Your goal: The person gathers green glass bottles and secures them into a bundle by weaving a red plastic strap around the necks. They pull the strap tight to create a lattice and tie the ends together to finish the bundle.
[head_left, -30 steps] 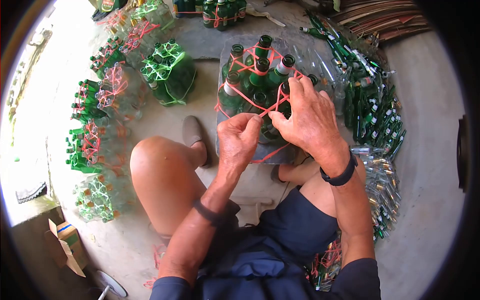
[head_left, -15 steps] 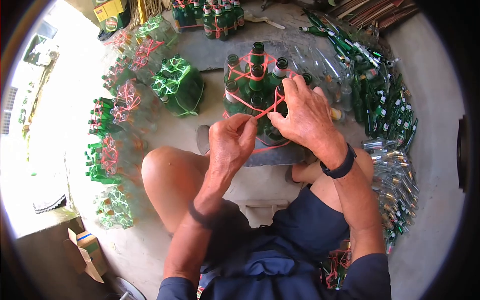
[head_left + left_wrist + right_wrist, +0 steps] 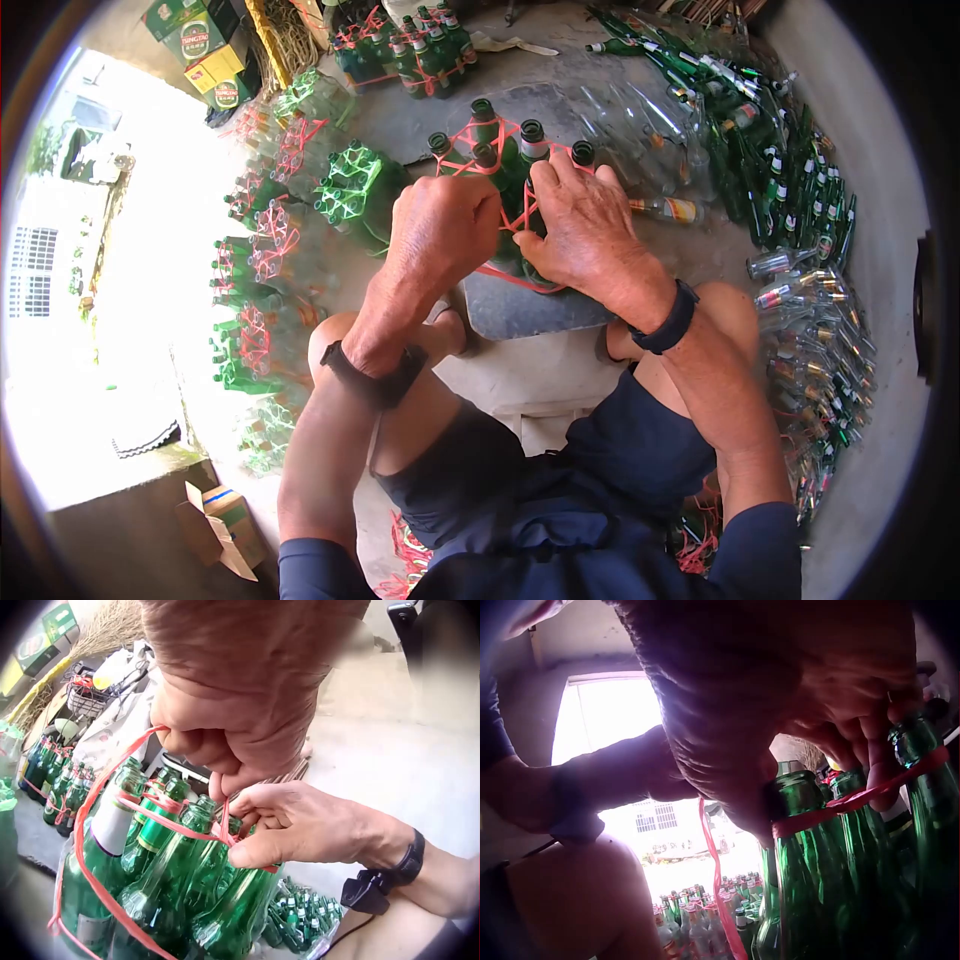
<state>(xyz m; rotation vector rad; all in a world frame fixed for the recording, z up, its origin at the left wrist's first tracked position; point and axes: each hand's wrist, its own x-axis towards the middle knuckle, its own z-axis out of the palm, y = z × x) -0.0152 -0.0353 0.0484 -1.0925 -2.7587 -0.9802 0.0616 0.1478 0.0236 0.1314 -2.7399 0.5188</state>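
A bundle of green glass bottles [image 3: 157,892] stands upright, its necks laced together with red plastic twine [image 3: 91,870]. My left hand [image 3: 440,228] is curled into a fist above the near left side of the bundle. In the left wrist view, the twine runs up into that fist. My right hand [image 3: 592,228] grips across the necks at the bundle's right side, thumb on the near side and fingers reaching over. Its thumb presses by the twine at a green bottle's neck [image 3: 795,796]. The left hand hides part of the bundle in the head view.
The bundle stands on a dark slab [image 3: 530,308] between the knees. More tied bundles [image 3: 350,180] line the left side and back. Loose green bottles [image 3: 775,190] and clear bottles [image 3: 815,330] lie piled at right. An opened cardboard box [image 3: 228,515] is at lower left.
My left hand has drawn back from beside the right thumb, up and to the left, now as a fist with the twine. The right hand keeps its place on the bundle; the head view has shifted.
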